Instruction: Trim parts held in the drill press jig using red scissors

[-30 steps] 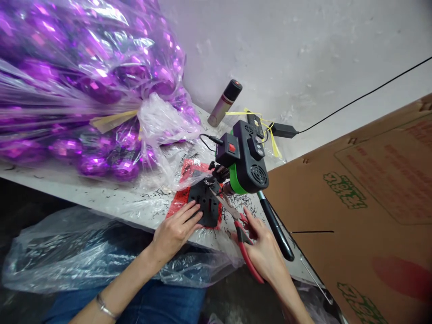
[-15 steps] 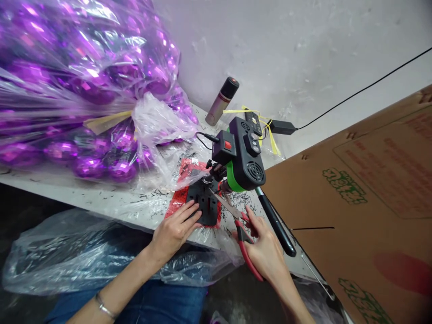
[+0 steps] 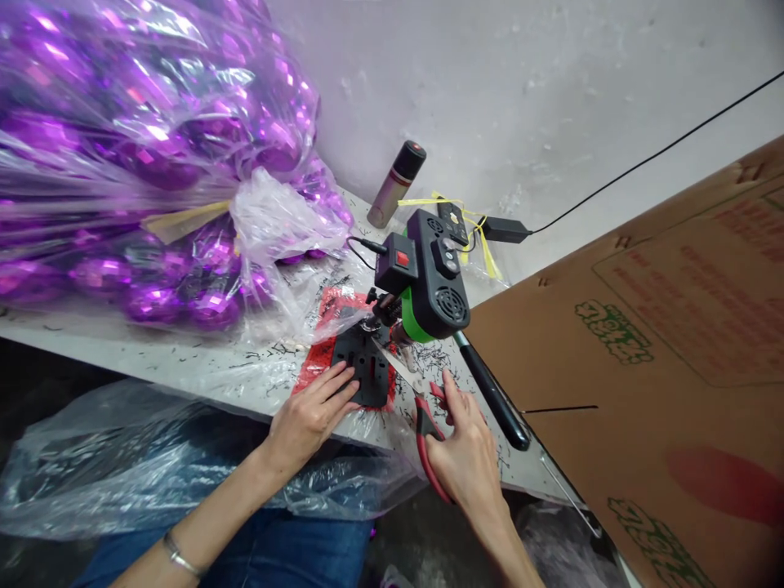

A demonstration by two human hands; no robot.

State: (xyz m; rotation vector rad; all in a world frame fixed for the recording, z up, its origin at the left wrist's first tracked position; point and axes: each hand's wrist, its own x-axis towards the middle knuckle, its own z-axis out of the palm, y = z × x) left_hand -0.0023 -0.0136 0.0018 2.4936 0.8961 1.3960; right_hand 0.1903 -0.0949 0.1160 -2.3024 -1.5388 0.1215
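A small black-and-green bench machine [image 3: 434, 278] with round vents and a red switch stands on a slotted black base plate [image 3: 363, 355]. My left hand [image 3: 315, 412] lies on the plate's near left part, fingers stretched out flat. In my right hand [image 3: 465, 449] is a pair of red-handled scissors [image 3: 422, 412], gripped by the handles. Their blades point up and left, over the plate near the machine's lower shaft. Whether the tips touch anything there I cannot tell. Red sheeting [image 3: 309, 371] shows from under the plate.
Clear bags of shiny purple balls [image 3: 153, 155] fill the left of the table [image 3: 214, 359]. Behind the machine stand a spray can [image 3: 397, 184] and a black adapter [image 3: 505, 230] on a cord. A black lever [image 3: 493, 396] and a cardboard box [image 3: 674, 327] flank the right. Black clippings litter the tabletop.
The whole view has shifted slightly, so things appear a little further left. My left hand stays flat on the plate, and the scissors remain in my right hand with blades over it.
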